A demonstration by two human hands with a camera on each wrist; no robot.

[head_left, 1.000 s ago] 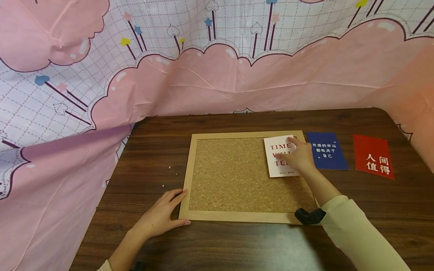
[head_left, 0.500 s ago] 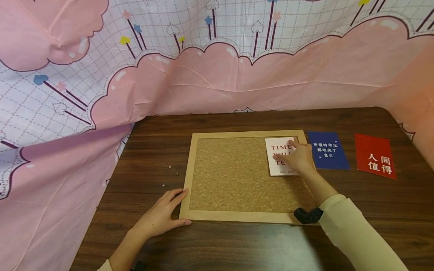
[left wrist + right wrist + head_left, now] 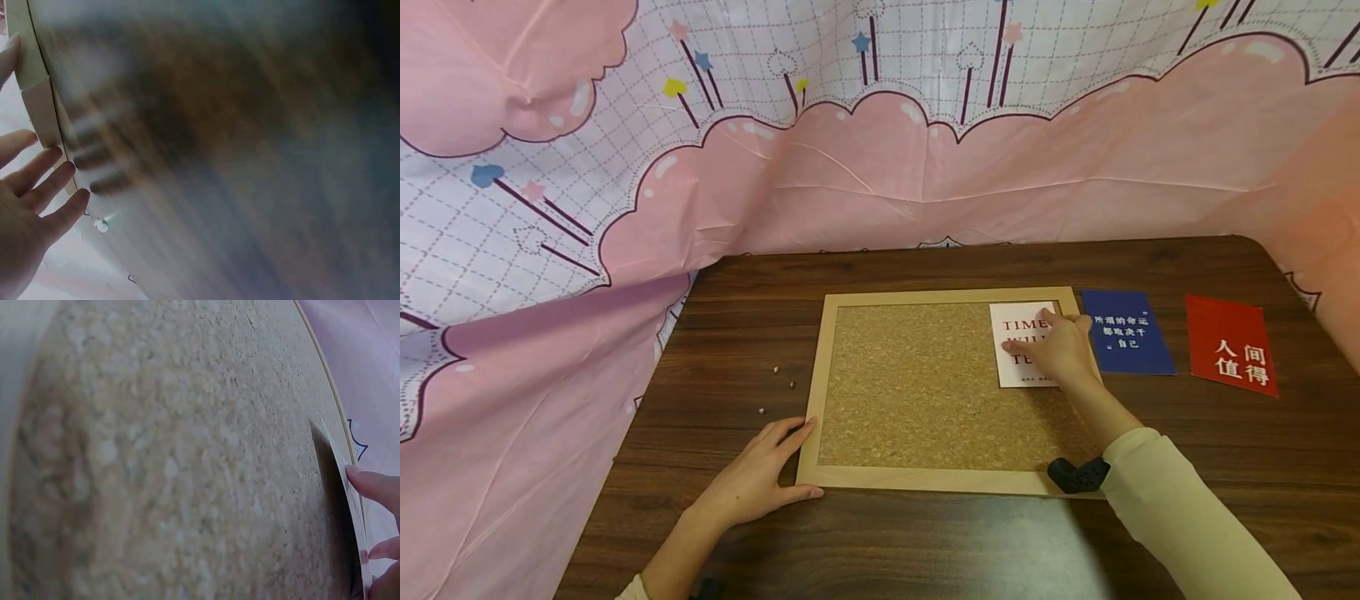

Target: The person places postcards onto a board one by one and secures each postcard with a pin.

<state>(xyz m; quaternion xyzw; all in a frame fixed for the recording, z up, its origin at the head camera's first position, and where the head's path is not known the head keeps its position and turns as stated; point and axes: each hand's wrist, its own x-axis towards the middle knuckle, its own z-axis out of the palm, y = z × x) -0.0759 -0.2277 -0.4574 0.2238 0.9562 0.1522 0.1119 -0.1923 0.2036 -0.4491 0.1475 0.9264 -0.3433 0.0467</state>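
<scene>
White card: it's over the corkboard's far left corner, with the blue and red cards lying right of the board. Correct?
No, wrong corner: the head view shows the white card over the far right corner of the corkboard. The blue card and red card do lie right of the corkboard.

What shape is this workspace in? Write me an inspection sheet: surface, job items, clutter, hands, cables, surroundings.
Surface: dark wood-grain table.
Job items: white card over the far right part of the corkboard, shadowed gap beneath; blue card and red card on the table to the right.
Clutter: three tiny pieces left of the corkboard, too small to identify.
Hands: left hand touches the corkboard's near left corner; right hand holds the white card.
Cables: nothing seen.
Surroundings: pink-and-white patterned fabric behind.
</scene>
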